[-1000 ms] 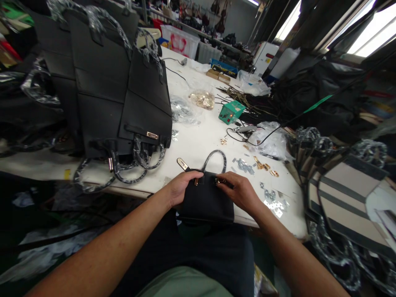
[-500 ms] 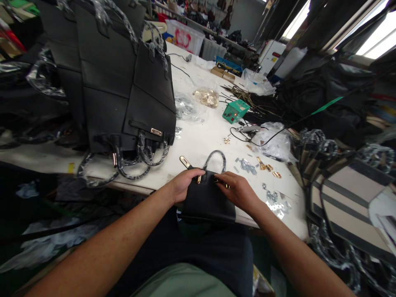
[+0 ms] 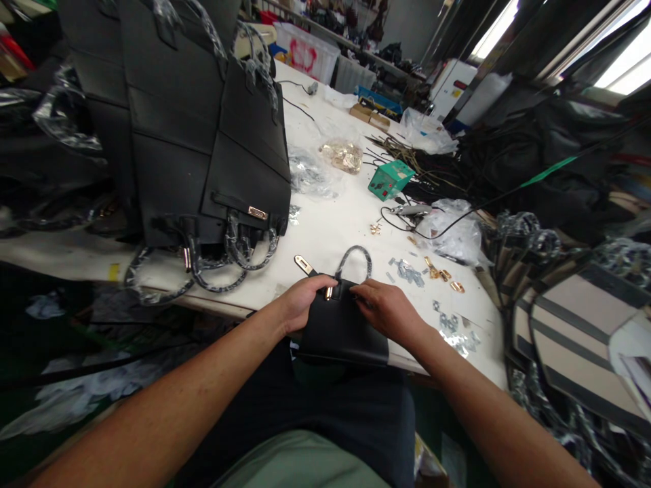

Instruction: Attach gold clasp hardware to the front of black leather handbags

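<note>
A small black handbag [image 3: 346, 332] lies at the table's front edge, against my lap, its plastic-wrapped handle [image 3: 356, 252] standing up on the far side. My left hand [image 3: 304, 301] grips its upper left corner, thumb on top beside a gold fitting [image 3: 329, 292]. A strap end with a gold plate [image 3: 304, 264] sticks out past that hand. At the upper right of the bag, near the handle's base, my right hand [image 3: 381, 306] has its fingers pinched together. They cover most of what they hold, a small gold metal fitting seen there half a second ago.
Large black handbags [image 3: 173, 135] with wrapped handles stand at left. Gold pieces [image 3: 442, 274] and small metal plates [image 3: 407, 272] lie to the right on the white table [image 3: 330, 220]. Beyond are a green control box [image 3: 390, 179], a corded tool [image 3: 411, 211] and plastic bags [image 3: 452, 230].
My right hand has shifted slightly left and turned over its spot on the handbag; the gold fitting below its fingers is now covered. My left hand keeps its grip.
</note>
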{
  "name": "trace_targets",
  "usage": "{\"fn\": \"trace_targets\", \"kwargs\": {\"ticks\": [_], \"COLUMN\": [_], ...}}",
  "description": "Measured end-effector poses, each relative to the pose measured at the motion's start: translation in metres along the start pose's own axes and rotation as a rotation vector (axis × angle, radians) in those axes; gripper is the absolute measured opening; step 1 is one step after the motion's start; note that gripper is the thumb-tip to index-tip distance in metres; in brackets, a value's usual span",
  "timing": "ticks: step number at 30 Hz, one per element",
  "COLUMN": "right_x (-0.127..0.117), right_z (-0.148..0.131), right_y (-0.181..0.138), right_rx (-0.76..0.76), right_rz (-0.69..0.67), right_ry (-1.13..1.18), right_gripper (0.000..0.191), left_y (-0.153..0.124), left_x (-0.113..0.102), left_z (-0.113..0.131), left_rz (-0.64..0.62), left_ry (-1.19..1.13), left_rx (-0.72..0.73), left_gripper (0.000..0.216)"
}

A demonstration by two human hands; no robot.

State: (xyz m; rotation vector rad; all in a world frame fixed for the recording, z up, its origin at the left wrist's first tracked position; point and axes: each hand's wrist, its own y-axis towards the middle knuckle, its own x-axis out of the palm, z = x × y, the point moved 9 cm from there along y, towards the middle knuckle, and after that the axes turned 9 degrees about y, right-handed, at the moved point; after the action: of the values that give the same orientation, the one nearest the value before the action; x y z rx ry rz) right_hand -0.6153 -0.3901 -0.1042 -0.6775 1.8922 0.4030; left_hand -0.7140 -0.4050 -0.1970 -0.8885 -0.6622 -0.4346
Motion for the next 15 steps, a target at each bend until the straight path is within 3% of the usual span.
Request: {"fn": "trace_targets", "kwargs": {"ticks": [6,12,15], "right_x": [0.004,-0.004,-0.007], "right_z": [-0.001,0.009,0.018], "right_y": [-0.003,-0.007,-0.007], "right_rx": [0.045,0.069,0.119], "right_rz": [0.006,0.110,0.157], "right_ry": [-0.068,0.202,0.282], "right_gripper": [0.027,0.031,0.024], "left_y": [-0.001,-0.003,-0.004], "left_x": [-0.001,-0.004,-0.005], "left_z": [0.000,-0.001,0.000], "left_rz": [0.043,0.104,0.131], "left_ry": [0.002,-0.012,0.014], "left_rx": [0.003,0.024,0.034], "left_gripper": [0.015,0.015,0.015]}}
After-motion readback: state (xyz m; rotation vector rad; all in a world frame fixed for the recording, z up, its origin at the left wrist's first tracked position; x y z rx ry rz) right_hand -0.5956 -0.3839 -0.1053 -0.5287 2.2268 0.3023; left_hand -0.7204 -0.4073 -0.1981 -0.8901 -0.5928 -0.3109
